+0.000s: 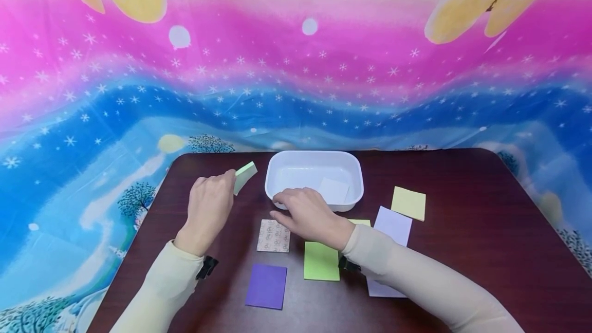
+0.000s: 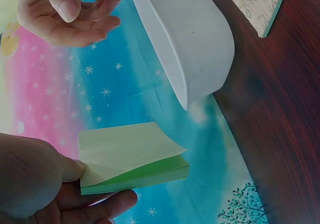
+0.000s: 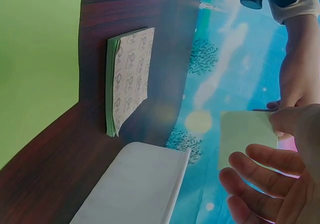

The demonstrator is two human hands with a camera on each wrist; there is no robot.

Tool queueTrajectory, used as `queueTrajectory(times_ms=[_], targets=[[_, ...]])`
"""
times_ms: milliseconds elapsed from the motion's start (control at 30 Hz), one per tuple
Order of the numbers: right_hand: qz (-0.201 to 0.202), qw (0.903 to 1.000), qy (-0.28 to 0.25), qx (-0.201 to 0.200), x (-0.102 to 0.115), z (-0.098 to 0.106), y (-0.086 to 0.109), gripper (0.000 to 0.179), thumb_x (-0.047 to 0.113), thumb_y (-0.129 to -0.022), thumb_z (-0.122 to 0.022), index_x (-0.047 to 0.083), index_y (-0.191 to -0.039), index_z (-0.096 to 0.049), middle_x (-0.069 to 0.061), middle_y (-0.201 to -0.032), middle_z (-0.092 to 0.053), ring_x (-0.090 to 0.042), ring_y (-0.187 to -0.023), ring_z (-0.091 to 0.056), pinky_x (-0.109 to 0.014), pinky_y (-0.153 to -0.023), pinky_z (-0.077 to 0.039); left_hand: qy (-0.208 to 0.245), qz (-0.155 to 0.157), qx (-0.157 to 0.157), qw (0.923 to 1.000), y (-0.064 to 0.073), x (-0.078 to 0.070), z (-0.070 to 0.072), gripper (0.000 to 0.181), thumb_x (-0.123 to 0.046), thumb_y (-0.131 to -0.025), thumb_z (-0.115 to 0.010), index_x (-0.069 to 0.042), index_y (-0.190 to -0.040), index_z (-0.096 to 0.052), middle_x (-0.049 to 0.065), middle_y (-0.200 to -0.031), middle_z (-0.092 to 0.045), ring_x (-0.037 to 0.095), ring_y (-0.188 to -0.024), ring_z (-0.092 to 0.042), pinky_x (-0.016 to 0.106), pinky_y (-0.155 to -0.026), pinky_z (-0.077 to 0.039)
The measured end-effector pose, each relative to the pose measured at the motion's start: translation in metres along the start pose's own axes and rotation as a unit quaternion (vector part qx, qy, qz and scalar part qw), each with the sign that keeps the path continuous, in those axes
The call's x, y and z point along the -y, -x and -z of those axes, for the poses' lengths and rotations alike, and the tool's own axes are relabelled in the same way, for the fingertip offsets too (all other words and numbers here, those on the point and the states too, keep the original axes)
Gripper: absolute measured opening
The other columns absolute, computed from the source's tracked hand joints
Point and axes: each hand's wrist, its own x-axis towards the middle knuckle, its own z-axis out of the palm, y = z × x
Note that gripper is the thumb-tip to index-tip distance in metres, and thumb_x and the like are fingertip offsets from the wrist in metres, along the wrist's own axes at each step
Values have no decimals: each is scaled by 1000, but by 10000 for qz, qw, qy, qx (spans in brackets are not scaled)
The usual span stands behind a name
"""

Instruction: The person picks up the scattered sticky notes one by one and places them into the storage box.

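My left hand (image 1: pixel 208 212) pinches a light green sticky note pad (image 1: pixel 245 178) by one edge, raised left of the white basin (image 1: pixel 314 153). In the left wrist view, the top sheet of the pad lifts away from the green sheets beneath. My right hand (image 1: pixel 307 215) hovers by the near rim of the basin, fingers loosely bent and holding nothing. A white square sheet (image 1: pixel 334 190) lies inside the basin. Close below the right hand, a patterned note pad (image 1: pixel 272 236) with green edges rests on the table.
On the dark table (image 1: pixel 476 230) lie a purple pad (image 1: pixel 265 287), a lime green pad (image 1: pixel 321 261), a pale lavender pad (image 1: pixel 393 225) and a yellow pad (image 1: pixel 409 203). My right forearm partly covers some of them. A printed cloth (image 1: pixel 296 76) hangs behind the table.
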Motion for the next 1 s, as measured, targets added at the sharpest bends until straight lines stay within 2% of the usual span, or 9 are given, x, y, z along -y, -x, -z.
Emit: queueTrajectory(times_ms=[133, 633, 833, 1000], targets=[[-67, 10000, -13, -7, -2, 2, 1, 25, 34, -96, -68, 15, -109, -74, 5, -95, -75, -12, -82, -70, -36, -76, -56, 15, -43, -40, 10000, -1, -2, 0, 14, 9, -83, -64, -2, -76, -60, 13, -56, -63, 30, -50, -60, 38, -50, -39], [-178, 9990, -396, -77, -9, 5, 1, 27, 32, -96, -69, 11, -112, -74, -2, -101, -77, -16, -86, -72, -39, -77, -57, -31, -192, -67, 9998, -15, -19, 0, 16, 9, -82, -65, -5, -76, -59, 11, -57, -63, 29, -52, -62, 39, -52, -41], [-313, 9986, -381, -190, -16, 6, 3, 26, 31, -94, -70, 11, -111, -74, -2, -102, -77, -17, -87, -73, -39, -75, -58, 62, -193, -12, 9998, -17, -22, -3, 13, 7, -83, -65, -5, -79, -62, 10, -58, -65, 29, -53, -63, 39, -54, -41], [-413, 9985, -315, -166, -20, 9, 5, 26, 31, -94, -71, 12, -111, -74, -1, -102, -77, -18, -88, -73, -40, -75, -58, 114, -254, -89, 9996, -18, -24, -6, 17, 8, -83, -63, -6, -74, -58, 10, -56, -62, 30, -51, -61, 39, -53, -41]])
